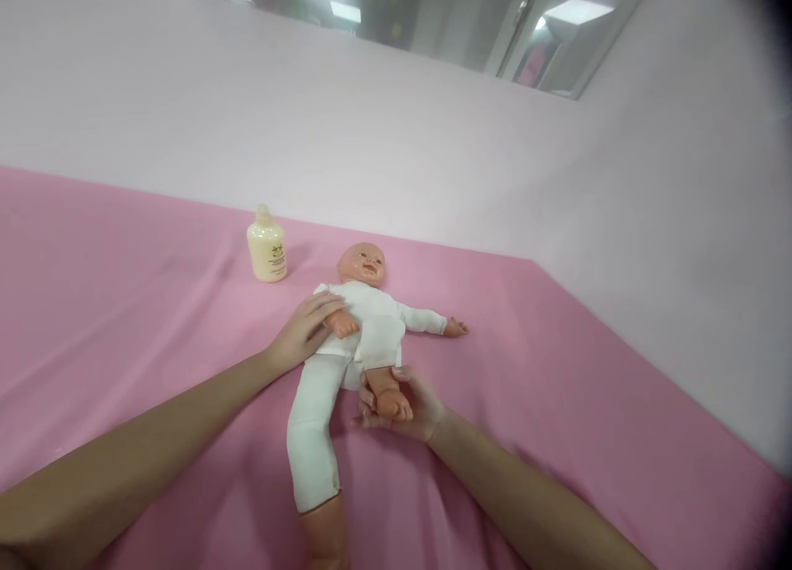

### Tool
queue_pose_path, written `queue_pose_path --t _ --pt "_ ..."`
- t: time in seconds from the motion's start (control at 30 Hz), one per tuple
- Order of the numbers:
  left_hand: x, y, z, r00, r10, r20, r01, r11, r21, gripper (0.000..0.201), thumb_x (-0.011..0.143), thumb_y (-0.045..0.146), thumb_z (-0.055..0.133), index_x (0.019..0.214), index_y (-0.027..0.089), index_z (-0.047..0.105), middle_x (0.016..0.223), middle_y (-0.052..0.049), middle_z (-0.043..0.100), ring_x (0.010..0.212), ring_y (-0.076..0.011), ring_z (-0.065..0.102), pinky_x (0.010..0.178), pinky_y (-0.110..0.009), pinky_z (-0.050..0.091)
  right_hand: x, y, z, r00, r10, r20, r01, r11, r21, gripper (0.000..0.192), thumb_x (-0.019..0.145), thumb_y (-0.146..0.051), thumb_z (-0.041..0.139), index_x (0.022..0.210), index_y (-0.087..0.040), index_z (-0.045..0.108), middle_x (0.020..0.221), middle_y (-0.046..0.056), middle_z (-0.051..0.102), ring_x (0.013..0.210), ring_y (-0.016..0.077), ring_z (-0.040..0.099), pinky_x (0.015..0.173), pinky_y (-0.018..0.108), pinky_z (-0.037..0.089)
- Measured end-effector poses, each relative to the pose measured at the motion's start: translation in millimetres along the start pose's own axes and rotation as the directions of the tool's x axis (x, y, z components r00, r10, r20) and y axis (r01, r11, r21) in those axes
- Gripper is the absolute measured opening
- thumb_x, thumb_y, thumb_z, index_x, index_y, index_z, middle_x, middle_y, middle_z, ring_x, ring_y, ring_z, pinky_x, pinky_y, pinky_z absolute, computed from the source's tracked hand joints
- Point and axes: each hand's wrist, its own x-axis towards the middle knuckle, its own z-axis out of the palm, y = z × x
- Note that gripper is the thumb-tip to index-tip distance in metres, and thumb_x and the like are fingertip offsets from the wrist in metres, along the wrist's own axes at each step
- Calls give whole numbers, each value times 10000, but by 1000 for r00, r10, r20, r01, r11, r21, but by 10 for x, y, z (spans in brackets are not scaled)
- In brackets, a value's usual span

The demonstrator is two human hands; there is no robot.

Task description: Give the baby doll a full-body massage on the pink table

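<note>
A baby doll [365, 322] in a white body suit lies on its back on the pink sheet [557, 405], head toward the wall. My left hand [303, 332] rests flat on the doll's side, touching its bent arm. The doll's bent leg and foot [388, 393] lie in my right hand [408, 409], whose fingers curl around the foot. The other leg [314, 438], in white cloth, stretches toward me, its bare shin at the bottom edge.
A cream lotion bottle [267, 247] stands upright on the sheet, left of the doll's head. A pale pink wall [433, 157] closes off the back and the right side. A window strip runs along the top.
</note>
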Motion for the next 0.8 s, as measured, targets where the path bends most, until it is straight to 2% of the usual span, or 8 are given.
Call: queue_pose_path --t 0.1,0.2,0.27,0.33,0.43,0.5,0.63,0.8 --pt "-2 -4 0 1000 -14 -19 14 1000 6 365 917 296 552 1279 258 581 1341 -93 585 1330 -264 467 1175 -514 306 1 41 21 1000 0 -24 -1 999 -50 475 787 -512 669 1018 -102 602 812 39 666 771 172 658 888 422 509" --pt "3 -30 -13 971 -166 -172 146 981 -124 407 899 351 602 1285 235 546 1329 -104 576 1292 -261 495 1160 -483 334 -27 83 -104 984 15 175 0 997 -82 560 737 -606 699 1023 -135 601 781 41 685 783 194 676 906 436 507" --pt "16 -86 -35 886 -323 -332 228 928 -295 450 890 398 621 1297 242 509 1350 -97 551 1303 -250 486 1167 -451 333 -40 93 -208 923 118 365 -70 987 -141 598 658 -616 770 988 -143 608 789 61 706 791 214 693 904 438 513" --pt "32 -186 -71 761 -473 -444 236 839 -490 484 883 422 634 1315 284 468 1408 -69 507 1354 -236 445 1182 -425 322 -37 85 -286 817 330 472 -192 929 -317 616 528 -519 891 934 -137 628 837 88 723 853 242 706 910 422 523" --pt "41 -382 -132 597 -673 -438 206 656 -726 453 888 423 622 1298 322 458 1450 -48 482 1389 -236 422 1194 -433 320 -3 58 -324 636 669 385 -327 685 -651 607 404 -311 966 896 -143 654 939 76 728 1001 249 691 916 334 544" --pt "35 -496 -156 536 -756 -375 198 545 -815 398 902 428 594 1264 299 487 1439 -69 499 1388 -252 431 1200 -448 315 32 50 -307 581 762 286 -350 552 -757 574 425 -265 957 904 -160 658 973 42 725 1043 229 682 898 278 558" --pt "23 -568 -154 566 -744 -355 187 534 -824 413 899 436 599 1276 308 486 1444 -76 500 1374 -257 455 1182 -447 353 95 64 -242 556 781 283 -354 531 -770 597 401 -213 959 914 -165 657 942 24 726 1040 214 685 908 244 551" --pt "24 -407 -116 652 -630 -422 214 686 -695 495 881 476 626 1320 331 450 1462 -60 471 1353 -248 467 1115 -429 427 -36 30 -213 559 676 480 -317 709 -630 626 425 -411 959 898 -154 638 855 83 729 880 238 726 867 349 563"
